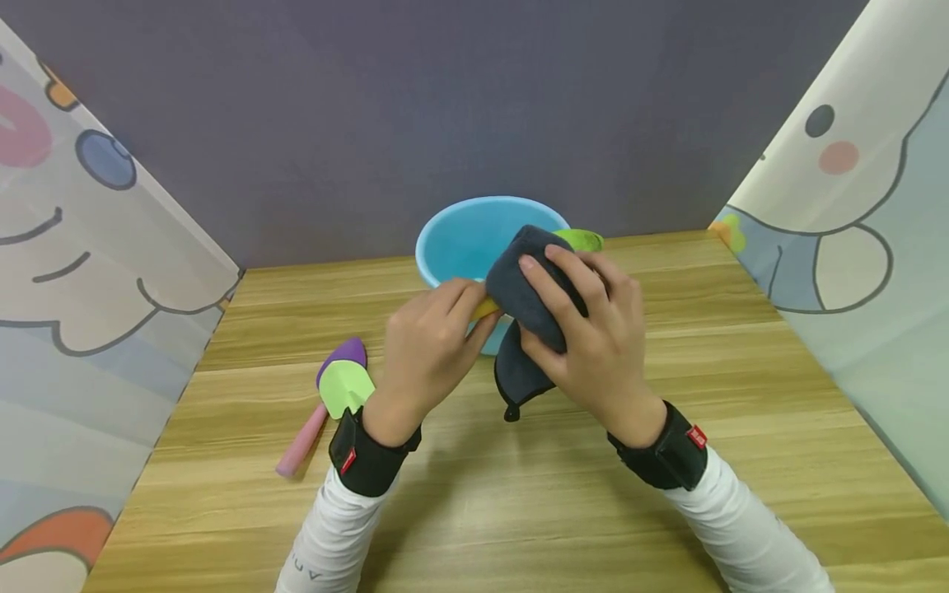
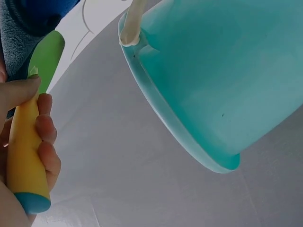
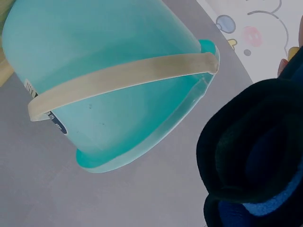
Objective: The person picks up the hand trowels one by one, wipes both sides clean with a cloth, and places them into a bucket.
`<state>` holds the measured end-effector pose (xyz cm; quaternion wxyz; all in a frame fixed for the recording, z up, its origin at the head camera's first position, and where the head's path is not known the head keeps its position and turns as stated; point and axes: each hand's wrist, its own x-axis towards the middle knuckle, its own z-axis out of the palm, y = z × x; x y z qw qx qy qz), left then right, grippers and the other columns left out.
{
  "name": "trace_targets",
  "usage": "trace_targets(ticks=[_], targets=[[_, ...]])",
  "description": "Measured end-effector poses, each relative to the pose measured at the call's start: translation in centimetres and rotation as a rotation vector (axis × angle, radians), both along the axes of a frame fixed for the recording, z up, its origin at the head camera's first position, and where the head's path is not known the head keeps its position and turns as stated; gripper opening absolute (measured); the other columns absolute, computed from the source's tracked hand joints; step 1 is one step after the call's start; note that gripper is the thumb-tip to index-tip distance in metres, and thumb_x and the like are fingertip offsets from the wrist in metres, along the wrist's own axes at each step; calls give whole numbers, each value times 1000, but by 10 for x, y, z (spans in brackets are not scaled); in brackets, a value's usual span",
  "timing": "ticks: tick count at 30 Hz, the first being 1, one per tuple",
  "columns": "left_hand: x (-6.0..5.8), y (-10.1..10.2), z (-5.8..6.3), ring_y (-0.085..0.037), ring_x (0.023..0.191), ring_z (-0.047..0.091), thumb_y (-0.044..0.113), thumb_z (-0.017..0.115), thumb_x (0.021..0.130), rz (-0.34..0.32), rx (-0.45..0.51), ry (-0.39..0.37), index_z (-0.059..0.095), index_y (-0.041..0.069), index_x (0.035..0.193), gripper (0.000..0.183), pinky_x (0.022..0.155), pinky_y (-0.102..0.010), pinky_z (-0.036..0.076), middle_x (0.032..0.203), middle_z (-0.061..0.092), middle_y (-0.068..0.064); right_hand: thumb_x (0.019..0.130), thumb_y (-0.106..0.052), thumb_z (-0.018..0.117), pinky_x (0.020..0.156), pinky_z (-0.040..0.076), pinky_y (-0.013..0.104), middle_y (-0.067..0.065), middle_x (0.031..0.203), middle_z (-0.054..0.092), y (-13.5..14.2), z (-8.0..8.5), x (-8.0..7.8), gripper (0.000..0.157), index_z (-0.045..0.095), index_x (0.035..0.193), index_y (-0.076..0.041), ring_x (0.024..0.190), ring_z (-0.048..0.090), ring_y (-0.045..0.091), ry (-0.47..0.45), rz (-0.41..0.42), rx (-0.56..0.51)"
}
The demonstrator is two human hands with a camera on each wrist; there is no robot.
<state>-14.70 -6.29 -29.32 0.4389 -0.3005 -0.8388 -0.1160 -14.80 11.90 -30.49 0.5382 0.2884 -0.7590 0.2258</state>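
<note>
A toy trowel with a yellow handle point(image 2: 28, 146) is gripped by my left hand point(image 1: 433, 338), the fingers curled around the handle. Its green blade point(image 1: 582, 240) shows past the far side of a dark grey cloth point(image 1: 522, 280) with black edging. My right hand point(image 1: 593, 321) holds this cloth bunched against the trowel, hiding the middle of the tool. One part of the cloth hangs below the right hand. In the right wrist view the cloth point(image 3: 246, 146) looks nearly black with blue inside.
A light blue bucket point(image 1: 463, 239) with a pale handle point(image 3: 128, 78) stands behind the hands, by the grey back wall point(image 1: 371, 123). Left on the wooden table point(image 1: 741, 371) lie a light green trowel point(image 1: 344, 387) and a purple blade point(image 1: 348, 352) with a pink handle point(image 1: 302, 443).
</note>
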Motion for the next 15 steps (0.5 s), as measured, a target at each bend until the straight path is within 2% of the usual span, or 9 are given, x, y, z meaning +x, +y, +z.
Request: trace_targets(ticks=[15], targets=[[1,-1,-1,-18,73,70,23,67,89,-22,-15,5,72,4,98,21,60,-34,60,87,77,-7,77,-23,64,82,42,58,20,124,59,2,-3,-1,51,62,126,-11,102,49,42,-21,-2,-7]])
